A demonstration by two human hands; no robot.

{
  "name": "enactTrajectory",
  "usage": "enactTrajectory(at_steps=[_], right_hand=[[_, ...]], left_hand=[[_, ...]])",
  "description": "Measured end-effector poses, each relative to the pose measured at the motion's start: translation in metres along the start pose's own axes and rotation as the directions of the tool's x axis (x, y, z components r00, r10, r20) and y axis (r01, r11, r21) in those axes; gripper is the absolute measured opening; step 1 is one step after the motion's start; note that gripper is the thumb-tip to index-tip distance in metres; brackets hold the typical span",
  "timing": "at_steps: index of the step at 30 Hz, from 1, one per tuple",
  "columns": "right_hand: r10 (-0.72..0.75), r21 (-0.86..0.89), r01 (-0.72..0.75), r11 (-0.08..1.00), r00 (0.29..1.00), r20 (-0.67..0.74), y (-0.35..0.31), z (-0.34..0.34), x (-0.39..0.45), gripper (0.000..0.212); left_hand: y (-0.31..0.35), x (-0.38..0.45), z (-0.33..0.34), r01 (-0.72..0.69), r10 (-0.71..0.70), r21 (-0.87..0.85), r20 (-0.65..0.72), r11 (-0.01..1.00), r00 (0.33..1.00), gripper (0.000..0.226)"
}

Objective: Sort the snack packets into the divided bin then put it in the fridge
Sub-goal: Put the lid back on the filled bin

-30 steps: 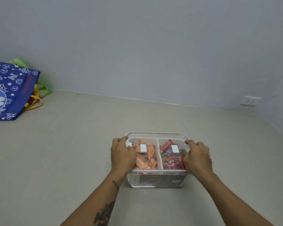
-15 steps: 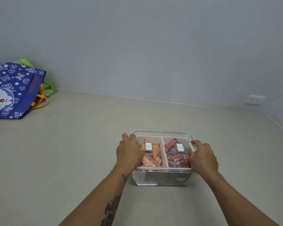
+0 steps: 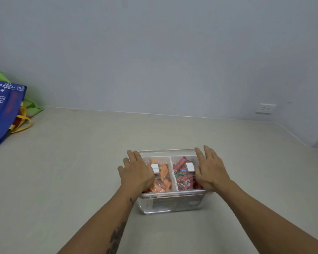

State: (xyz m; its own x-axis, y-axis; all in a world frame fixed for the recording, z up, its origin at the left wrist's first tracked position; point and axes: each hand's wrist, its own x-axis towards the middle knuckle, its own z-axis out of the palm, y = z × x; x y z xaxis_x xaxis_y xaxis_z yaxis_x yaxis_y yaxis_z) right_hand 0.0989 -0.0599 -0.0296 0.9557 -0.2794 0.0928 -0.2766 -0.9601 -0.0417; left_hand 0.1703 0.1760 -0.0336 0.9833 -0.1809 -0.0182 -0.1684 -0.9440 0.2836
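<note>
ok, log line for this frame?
left hand: open over bin | right hand: open over bin | packets: sorted, orange left, red right | bin: on counter

From my seat the head view is evenly and softly lit, moderately bright, with no hard light source that I can place. The wall [image 3: 154, 52] reads a flat grey-blue, shading slightly darker toward the upper corners. Shadows are faint: only a soft, diffuse darkening on the counter [image 3: 62, 180] beside the forearms and under the bin [image 3: 169, 208]. I see mild glare on the bin's clear front wall, which hides what lies behind it. The wide lens bows the counter's back edge and bends its right corner. Detail is soft overall; packet print stays illegible, and the hands look slightly smeared.
</note>
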Motion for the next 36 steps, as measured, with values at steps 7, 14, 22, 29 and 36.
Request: enactTrajectory(at_steps=[7,14,22,29,36], right_hand=[[0.014,-0.014,-0.013,1.000,0.997,0.070,0.003,0.003,0.005,0.080],[0.006,-0.141,-0.002,0.990,1.000,0.028,0.006,0.011,0.011,0.091],[0.061,-0.147,-0.050,0.988,0.995,0.072,0.009,0.015,0.015,0.083],[0.111,0.127,-0.138,0.982,0.973,0.200,0.010,0.012,0.020,0.084],[0.127,0.233,-0.173,0.957,0.972,0.200,0.017,0.008,0.023,0.079]], left_hand=[[-0.003,0.008,0.006,-0.101,0.104,0.097,-0.031,0.990,0.994,0.072],[-0.006,0.010,0.010,-0.143,0.145,0.107,-0.013,0.984,0.989,0.072],[-0.005,0.012,0.008,-0.116,0.115,0.114,0.014,0.987,0.993,0.072],[-0.006,0.012,0.006,-0.021,0.024,-0.033,0.082,0.999,0.996,0.072],[-0.011,0.014,0.004,0.067,-0.054,-0.206,0.071,0.976,0.996,0.064]])
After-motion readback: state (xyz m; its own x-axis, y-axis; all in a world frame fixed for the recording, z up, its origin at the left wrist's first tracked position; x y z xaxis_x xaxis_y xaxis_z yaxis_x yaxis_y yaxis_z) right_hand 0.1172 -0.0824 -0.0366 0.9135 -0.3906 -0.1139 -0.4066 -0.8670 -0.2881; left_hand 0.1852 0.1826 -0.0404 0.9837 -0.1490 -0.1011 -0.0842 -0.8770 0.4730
